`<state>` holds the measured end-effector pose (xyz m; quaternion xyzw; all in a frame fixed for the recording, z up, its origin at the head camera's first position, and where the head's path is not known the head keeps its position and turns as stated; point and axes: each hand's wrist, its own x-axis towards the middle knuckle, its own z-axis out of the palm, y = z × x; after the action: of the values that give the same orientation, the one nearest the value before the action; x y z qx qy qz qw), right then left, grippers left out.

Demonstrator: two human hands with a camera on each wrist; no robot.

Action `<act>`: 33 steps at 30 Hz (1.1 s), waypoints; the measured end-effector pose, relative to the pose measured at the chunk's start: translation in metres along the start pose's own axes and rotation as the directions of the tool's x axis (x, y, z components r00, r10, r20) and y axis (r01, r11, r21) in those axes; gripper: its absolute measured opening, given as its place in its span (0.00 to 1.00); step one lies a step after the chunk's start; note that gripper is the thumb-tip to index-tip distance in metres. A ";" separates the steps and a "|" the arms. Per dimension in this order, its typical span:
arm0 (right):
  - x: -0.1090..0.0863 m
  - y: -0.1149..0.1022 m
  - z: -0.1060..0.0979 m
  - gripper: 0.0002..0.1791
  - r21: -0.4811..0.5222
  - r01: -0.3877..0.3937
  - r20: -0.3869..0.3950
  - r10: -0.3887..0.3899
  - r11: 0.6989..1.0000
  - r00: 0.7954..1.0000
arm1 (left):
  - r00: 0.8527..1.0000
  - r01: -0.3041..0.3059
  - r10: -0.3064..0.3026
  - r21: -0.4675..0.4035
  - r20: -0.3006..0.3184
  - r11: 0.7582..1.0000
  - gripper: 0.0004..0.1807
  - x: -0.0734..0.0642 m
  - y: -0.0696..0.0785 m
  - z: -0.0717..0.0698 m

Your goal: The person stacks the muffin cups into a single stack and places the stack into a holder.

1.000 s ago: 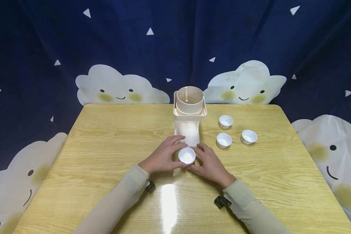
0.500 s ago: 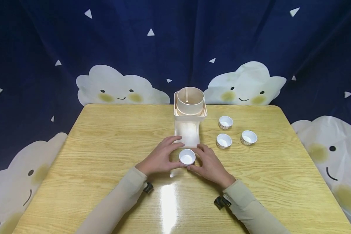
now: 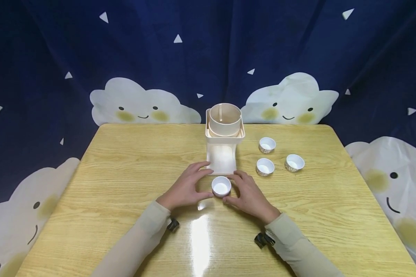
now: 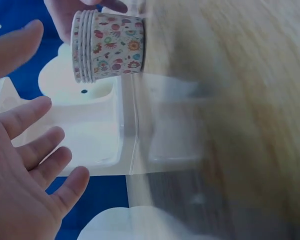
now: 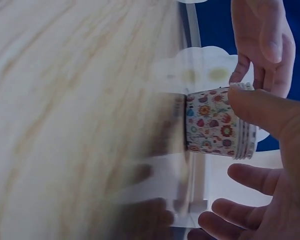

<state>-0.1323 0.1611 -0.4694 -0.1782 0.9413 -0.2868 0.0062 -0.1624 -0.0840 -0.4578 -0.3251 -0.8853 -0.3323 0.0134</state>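
A nested stack of floral paper cups (image 3: 221,187) stands upright on the table in front of a cream dispenser-like stand (image 3: 222,157). Its white inside faces up in the head view; several rims show in the left wrist view. On the left side my left hand (image 3: 185,186) is spread, its fingers apart from the stack (image 4: 117,45). My right hand (image 3: 247,194) curves loosely at the right side. In the right wrist view its thumb (image 5: 262,110) overlaps the rims, while a gap shows between the other fingers and the stack (image 5: 212,122); contact is hard to judge.
To the right of the stand are three more white-lined patterned cups: a back one (image 3: 267,145), a front one (image 3: 265,167) and a right one (image 3: 294,162). A round cream container (image 3: 225,120) tops the stand. The wooden table (image 3: 142,154) meets a dark blue curtain (image 3: 208,50) behind.
My left hand has drawn away to the left, its fingers leaving the cup stack. The right hand has hardly moved, and the stack stays in about the same place.
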 end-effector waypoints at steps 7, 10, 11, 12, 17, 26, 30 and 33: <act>-0.004 -0.002 -0.008 0.41 0.002 -0.010 -0.026 0.010 1.000 1.000 | 0.997 0.055 -0.056 -0.021 -0.061 0.998 0.38 -0.003 0.000 0.001; -0.006 -0.002 -0.011 0.42 0.041 -0.006 -0.041 0.008 0.999 0.999 | 0.992 0.082 -0.085 -0.037 -0.093 0.996 0.34 -0.006 0.003 -0.001; -0.007 -0.002 -0.012 0.41 0.067 -0.006 -0.046 0.010 0.998 0.999 | 0.989 0.090 -0.094 -0.044 -0.111 0.995 0.32 -0.008 0.004 -0.002; -0.009 -0.003 -0.013 0.40 0.097 -0.007 -0.053 0.012 0.995 0.999 | 0.986 0.098 -0.104 -0.052 -0.129 0.994 0.30 -0.010 0.005 -0.003; -0.015 -0.003 -0.016 0.34 0.189 0.015 -0.103 0.005 0.982 0.995 | 0.967 0.136 -0.148 -0.073 -0.207 0.988 0.22 -0.022 0.006 -0.006; -0.017 0.003 -0.018 0.30 0.178 0.014 -0.136 0.011 0.984 0.991 | 0.964 0.152 -0.163 -0.065 -0.210 0.986 0.26 -0.027 0.001 -0.003; -0.018 0.005 -0.018 0.29 0.172 0.021 -0.148 0.005 0.985 0.989 | 0.970 0.141 -0.149 -0.056 -0.192 0.988 0.29 -0.026 0.002 0.003; -0.018 0.006 -0.019 0.28 0.172 0.026 -0.158 0.002 0.985 0.987 | 0.977 0.152 -0.155 -0.037 -0.148 0.988 0.34 -0.025 0.003 0.008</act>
<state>-0.1197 0.1816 -0.4584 -0.1594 0.9091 -0.3810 -0.0545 -0.1396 -0.0917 -0.4678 -0.2299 -0.8998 -0.3674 0.0503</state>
